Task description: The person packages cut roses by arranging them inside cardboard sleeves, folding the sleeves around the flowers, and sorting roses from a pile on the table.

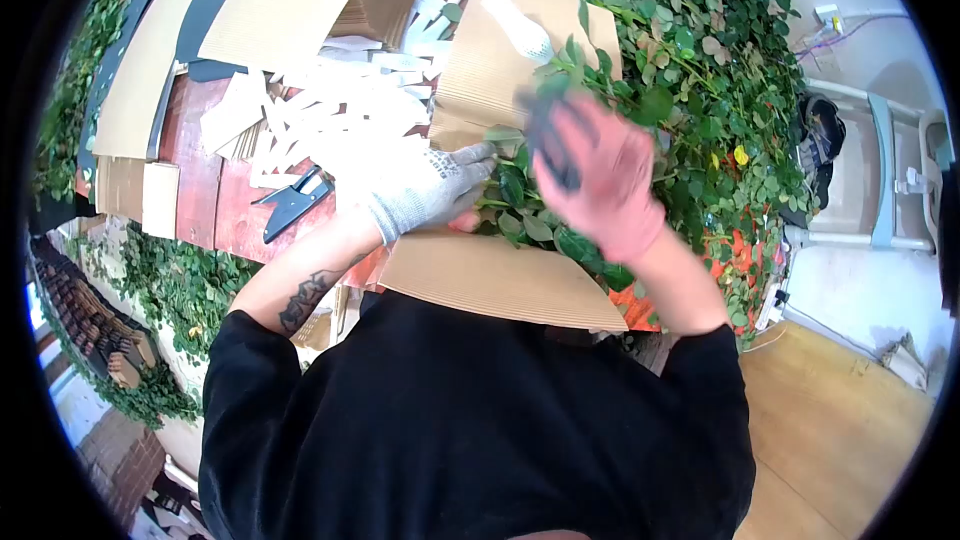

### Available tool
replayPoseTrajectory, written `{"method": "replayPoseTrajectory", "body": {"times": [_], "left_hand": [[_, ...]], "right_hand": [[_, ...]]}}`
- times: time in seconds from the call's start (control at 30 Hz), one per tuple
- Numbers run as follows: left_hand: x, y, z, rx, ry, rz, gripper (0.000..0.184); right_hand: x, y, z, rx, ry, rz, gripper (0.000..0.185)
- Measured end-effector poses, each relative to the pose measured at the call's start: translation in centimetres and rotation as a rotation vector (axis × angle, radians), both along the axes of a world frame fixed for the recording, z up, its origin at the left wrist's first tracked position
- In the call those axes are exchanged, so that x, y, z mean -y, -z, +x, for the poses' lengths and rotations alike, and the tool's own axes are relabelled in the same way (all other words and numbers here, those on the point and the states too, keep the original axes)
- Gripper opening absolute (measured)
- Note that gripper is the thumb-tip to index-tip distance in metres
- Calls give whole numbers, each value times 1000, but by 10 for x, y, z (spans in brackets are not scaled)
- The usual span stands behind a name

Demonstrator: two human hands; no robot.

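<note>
My left hand (435,185), in a grey-white glove, lies over leafy stems at the edge of a corrugated cardboard sheet (500,275). Its fingers point right and press together; what is beneath them is hidden. My right hand (600,175), in a pink glove, is raised over the green rose stems (530,205) and blurred by motion. It is wrapped round a dark tool (553,135) whose shape is smeared. Beyond the hands, another cardboard sheet (480,70) carries a white paper sleeve (515,25).
White paper strips (345,105) and a black stapler-like tool (295,202) lie on the red table (195,170). Large cardboard sheets (290,0) are at the upper left. Leafy stems (700,90) pile up on the right, beside a white metal frame (850,240).
</note>
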State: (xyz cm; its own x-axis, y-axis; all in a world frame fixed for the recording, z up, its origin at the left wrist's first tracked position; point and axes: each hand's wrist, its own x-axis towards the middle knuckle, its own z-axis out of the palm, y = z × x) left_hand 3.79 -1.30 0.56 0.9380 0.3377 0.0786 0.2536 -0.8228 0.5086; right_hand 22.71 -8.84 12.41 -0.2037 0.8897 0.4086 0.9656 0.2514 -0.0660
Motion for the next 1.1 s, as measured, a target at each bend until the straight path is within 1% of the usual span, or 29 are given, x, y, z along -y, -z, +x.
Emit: {"method": "replayPoseTrajectory", "body": {"times": [0.03, 0.07, 0.1, 0.13, 0.17, 0.23, 0.27, 0.3, 0.33, 0.37, 0.43, 0.5, 0.53, 0.6, 0.63, 0.67, 0.7, 0.73, 0.77, 0.8, 0.83, 0.87, 0.9, 0.93, 0.97, 1.0, 1.03, 1.07, 1.1], "left_hand": [[2, 12, -3, 3, 11, 4, 44], [4, 23, -7, 22, 66, 48, 42], [4, 2, -5, -87, 50, -30, 45], [4, -19, -3, -197, 29, -101, 47], [6, -18, -3, -180, 62, -84, 47], [4, -7, -2, -114, 63, -9, 54], [4, -9, 1, -85, 107, 3, 54], [4, -15, 0, -154, 97, -19, 57], [3, -20, 1, -229, 81, -41, 60], [3, -24, 4, -218, 109, -32, 60], [4, -29, 4, -345, 77, -35, 62], [2, -28, 4, -404, 83, -61, 64], [1, -25, 4, -405, 93, -47, 64], [1, -26, 5, -408, 101, -42, 64], [1, -22, 6, -408, 106, -50, 64], [2, -17, 4, -343, 102, -17, 62], [2, -12, 2, -283, 94, 16, 60], [1, -6, -1, -155, 104, 56, 59], [1, -7, -2, -188, 87, 45, 59], [2, -10, -2, -180, 91, 10, 59], [2, -11, -4, -172, 89, -19, 58], [3, -10, -6, -139, 84, -26, 58], [3, -9, -5, -95, 85, -28, 57], [4, -8, -4, -106, 60, -57, 56], [5, -9, -5, -115, 44, -56, 56], [5, -10, -4, -157, 52, -49, 56], [4, -10, -4, -197, 60, -46, 56], [5, -7, -5, -188, 47, -40, 54], [5, -7, -5, -189, 28, -45, 54]], "right_hand": [[-15, -3, 6, 4, 103, 42, 50], [-30, -1, 13, 78, 188, 41, 55], [-49, 5, 26, 122, 254, -186, 55], [-55, 4, 28, 134, 235, -301, 50], [-60, 4, 30, 148, 231, -419, 46], [-58, 39, 43, 248, 78, -300, 41], [-55, 39, 44, 251, 33, -261, 38], [-49, 37, 45, 249, -19, -222, 35], [-41, 24, 47, 222, -1, -229, 29], [-34, 5, 54, 230, 30, -228, 29], [-15, -36, 79, 24, 308, -186, 29], [20, -85, 124, 265, 344, 377, 34], [39, -121, 140, 360, 493, 375, 32], [77, -170, 176, 211, 635, 484, 31], [90, -185, 189, -128, 498, 526, 32], [102, -191, 189, -365, 422, 521, 36], [104, -194, 165, -324, 511, 417, 38], [99, -181, 136, -335, 433, 361, 40], [91, -166, 114, -360, 347, 301, 43], [84, -155, 107, 183, 133, 145, 54], [73, -131, 89, 265, 46, -12, 53], [66, -102, 70, 340, -40, -89, 46], [63, -66, 51, 644, 159, -330, 43], [54, -26, 50, 572, 22, -278, 43], [43, -6, 28, 583, -8, -144, 37], [33, 17, 21, 646, -46, -86, 28], [23, 37, 16, 474, -85, -200, 22], [20, 58, 15, 424, -93, -269, 24], [17, 71, 15, 425, -113, -268, 24]]}}
